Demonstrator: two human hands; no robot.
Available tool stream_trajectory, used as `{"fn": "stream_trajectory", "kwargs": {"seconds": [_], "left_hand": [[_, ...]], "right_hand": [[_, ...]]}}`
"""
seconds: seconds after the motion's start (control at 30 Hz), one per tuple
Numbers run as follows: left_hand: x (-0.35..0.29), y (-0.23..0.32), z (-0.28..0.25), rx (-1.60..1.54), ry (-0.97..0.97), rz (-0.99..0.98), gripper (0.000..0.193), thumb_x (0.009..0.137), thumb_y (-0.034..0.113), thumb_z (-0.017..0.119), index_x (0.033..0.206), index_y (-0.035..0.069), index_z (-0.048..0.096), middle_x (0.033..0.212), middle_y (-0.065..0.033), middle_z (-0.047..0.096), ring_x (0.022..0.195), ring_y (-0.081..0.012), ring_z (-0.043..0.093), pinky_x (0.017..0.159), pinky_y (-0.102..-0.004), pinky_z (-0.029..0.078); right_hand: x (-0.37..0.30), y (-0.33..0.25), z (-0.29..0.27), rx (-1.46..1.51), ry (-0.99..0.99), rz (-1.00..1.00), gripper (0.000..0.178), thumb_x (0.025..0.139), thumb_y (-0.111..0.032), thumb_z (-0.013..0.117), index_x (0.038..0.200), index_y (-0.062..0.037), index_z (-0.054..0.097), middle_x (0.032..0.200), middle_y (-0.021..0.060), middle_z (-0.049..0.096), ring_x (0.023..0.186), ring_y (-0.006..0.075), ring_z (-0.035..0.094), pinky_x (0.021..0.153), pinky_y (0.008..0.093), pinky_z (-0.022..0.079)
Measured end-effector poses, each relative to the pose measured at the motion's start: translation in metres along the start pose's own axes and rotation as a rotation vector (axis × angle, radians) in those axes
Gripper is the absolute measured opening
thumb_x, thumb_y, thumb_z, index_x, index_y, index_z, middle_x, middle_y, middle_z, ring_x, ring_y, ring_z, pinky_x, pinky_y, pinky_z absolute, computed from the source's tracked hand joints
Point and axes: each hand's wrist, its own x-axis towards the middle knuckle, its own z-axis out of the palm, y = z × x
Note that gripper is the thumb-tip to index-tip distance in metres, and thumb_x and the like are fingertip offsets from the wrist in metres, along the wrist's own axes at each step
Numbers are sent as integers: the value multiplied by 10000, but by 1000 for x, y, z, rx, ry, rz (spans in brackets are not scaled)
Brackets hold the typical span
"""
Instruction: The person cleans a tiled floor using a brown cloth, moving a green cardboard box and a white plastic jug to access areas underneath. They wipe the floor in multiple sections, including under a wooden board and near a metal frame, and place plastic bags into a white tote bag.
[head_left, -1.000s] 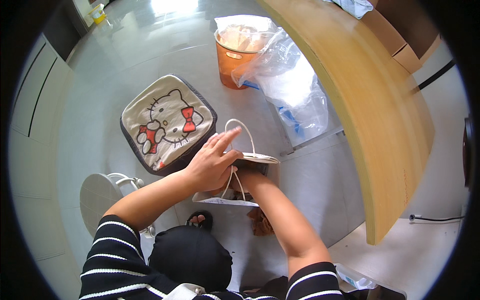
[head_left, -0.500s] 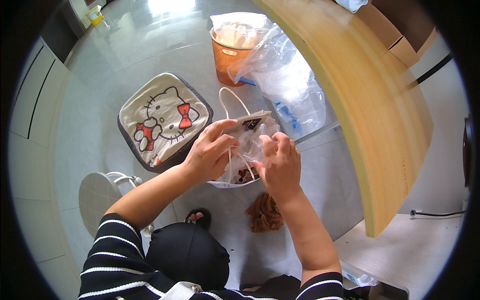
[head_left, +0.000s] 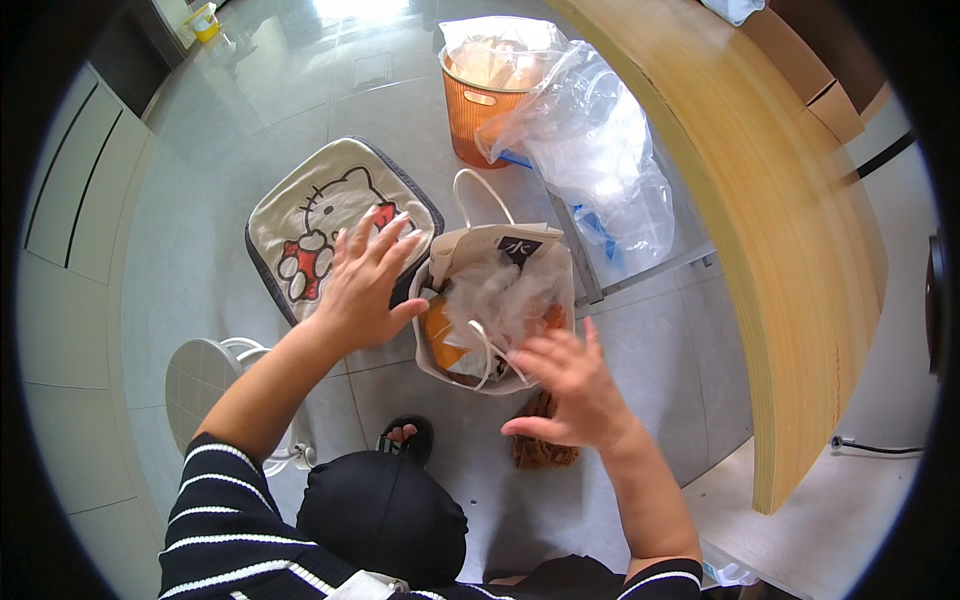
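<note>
A white paper carrier bag with rope handles stands open on the floor in front of me. Inside it lie crumpled clear plastic and an orange-yellow item whose kind I cannot make out. My left hand is spread out at the bag's left side, above the cartoon-cat cushioned seat. My right hand hovers by the bag's near right edge, fingers apart, with nothing in it. Under that hand a brown crumpled cloth lies on the floor, partly hidden.
Behind the bag stands an orange waste bin with a liner. Clear plastic sheeting lies beside it. A curved wooden tabletop bounds the right side. At the left is a small round stool; my sandalled foot is near the bag.
Both hands have let go of the clear plastic and opened. The left moved out leftward, the right back toward me. The plastic now rests loose inside the bag.
</note>
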Motion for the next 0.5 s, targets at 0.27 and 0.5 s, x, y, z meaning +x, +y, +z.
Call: {"fn": "stream_trajectory", "kwargs": {"seconds": [0.27, 0.5], "left_hand": [[75, -11, 25, -109, -365, -48, 583, 993, 530, 416, 1401, 117, 464, 1477, -81, 446, 1456, -308, 248, 1102, -681, 115], [74, -11, 14, -43, -373, 91, 636, 941, 664, 402, 1006, 101, 689, 1185, -51, 606, 1339, -271, 407, 1091, -730, 90]], "right_hand": [[-15, 20, 56, -306, 213, 234, 308, 750, -173, 754, 1034, -105, 655, 801, 91, 674, 762, 280, 647, 1072, 558, 331], [3, 58, 48, -158, 576, 475, 192, 841, -143, 706, 990, -36, 649, 854, 156, 684, 780, 345, 652, 825, 487, 471]]}}
